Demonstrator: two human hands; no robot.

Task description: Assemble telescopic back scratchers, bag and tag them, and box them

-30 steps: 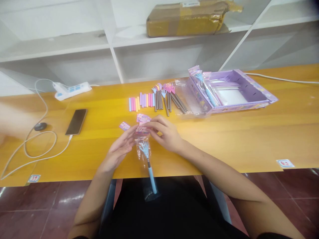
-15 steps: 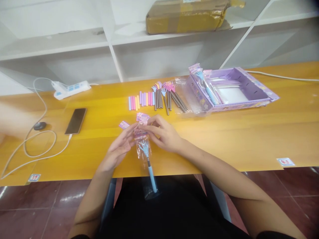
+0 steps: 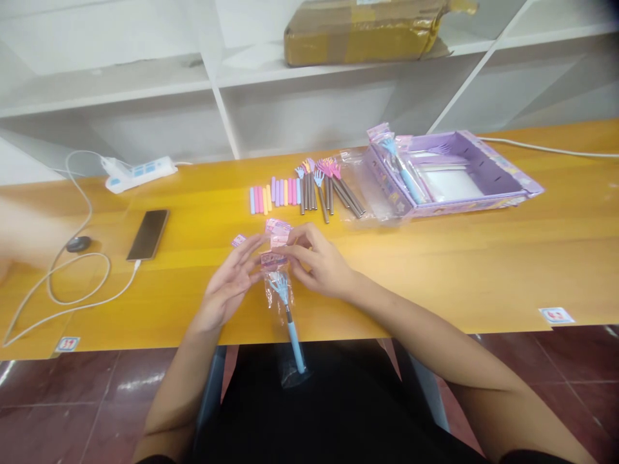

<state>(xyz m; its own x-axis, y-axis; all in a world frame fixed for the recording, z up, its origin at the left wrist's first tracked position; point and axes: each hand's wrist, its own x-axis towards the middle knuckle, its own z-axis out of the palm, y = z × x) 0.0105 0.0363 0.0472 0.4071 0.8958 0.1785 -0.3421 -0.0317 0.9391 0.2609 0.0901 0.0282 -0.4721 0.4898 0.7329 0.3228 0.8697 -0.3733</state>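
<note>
A blue back scratcher lies in a clear plastic bag, its lower end past the table's front edge over my lap. The bag's top carries a folded pink and purple header card. My right hand pinches the right side of this card between thumb and fingers. On the left, my left hand has its fingers stretched out and apart, the tips close to the card's left edge. More cards lie just beyond my fingers, and one small card sits behind my left fingertips.
Coloured handle sleeves and several unbagged back scratchers are laid out farther back. A purple display box with bagged scratchers stands at right. Left are a phone, cable and power strip. A taped carton rests on the shelf.
My left fingers have drawn back a little to the left, away from the card top. My right hand keeps its pinch, and the bagged back scratcher has hardly moved.
</note>
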